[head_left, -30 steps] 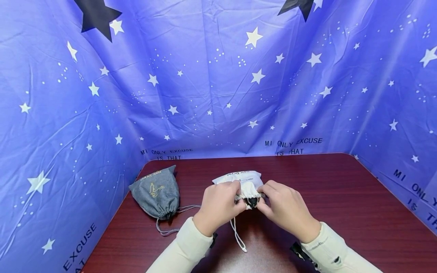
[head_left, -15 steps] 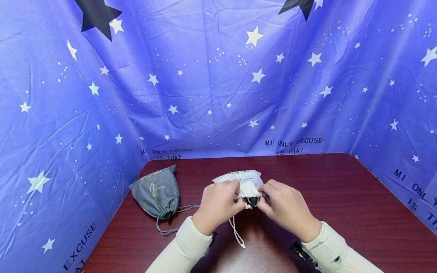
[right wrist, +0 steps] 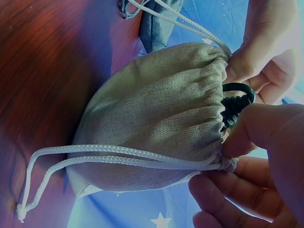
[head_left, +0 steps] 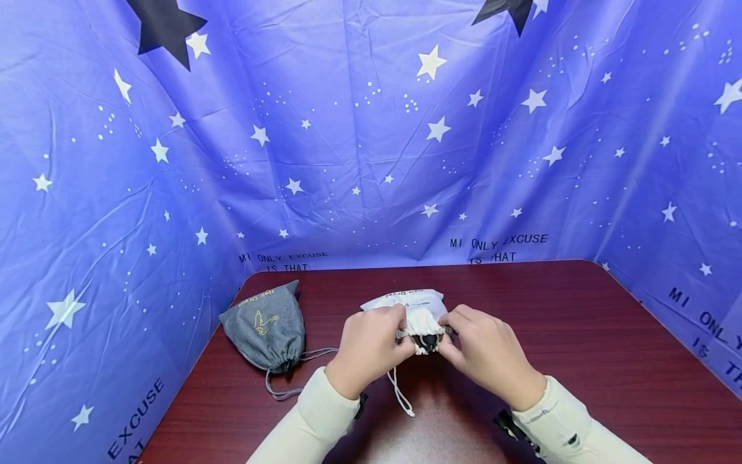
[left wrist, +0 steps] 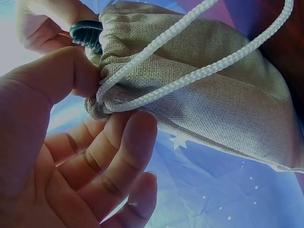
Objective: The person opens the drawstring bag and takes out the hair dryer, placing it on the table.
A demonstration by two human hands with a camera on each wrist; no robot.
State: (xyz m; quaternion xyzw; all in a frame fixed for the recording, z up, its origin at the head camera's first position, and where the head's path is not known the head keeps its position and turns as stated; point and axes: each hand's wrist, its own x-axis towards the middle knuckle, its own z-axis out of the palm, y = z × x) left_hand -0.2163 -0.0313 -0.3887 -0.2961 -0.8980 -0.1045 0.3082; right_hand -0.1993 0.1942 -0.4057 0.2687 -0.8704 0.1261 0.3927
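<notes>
A white drawstring bag point(head_left: 426, 301) printed "Hair Dryer" stands at mid-table, its gathered mouth toward me. My left hand point(head_left: 372, 348) pinches one side of the mouth's rim between thumb and fingers. On the opposite side, my right hand point(head_left: 489, 357) pinches the rim the same way. Between them, a dark coiled cord point(right wrist: 236, 107) with a loop pokes out of the opening. White drawstrings point(left wrist: 199, 71) run back along the cloth from the left-hand side, and another pair point(right wrist: 118, 154) trails from the right-hand side. The rest of the contents is hidden inside the cloth.
To the left lies a grey drawstring bag point(head_left: 263, 328) with gold print, its mouth drawn together and its grey cords point(head_left: 284, 394) loose on the dark red wooden table point(head_left: 580, 335). A blue star-patterned curtain point(head_left: 359, 161) hangs around the table's back and sides.
The white bag's mouth has spread slightly wider between my hands, showing more of the dark cord. The hanging drawstring end has shifted a little up and left. Both hands have barely moved.
</notes>
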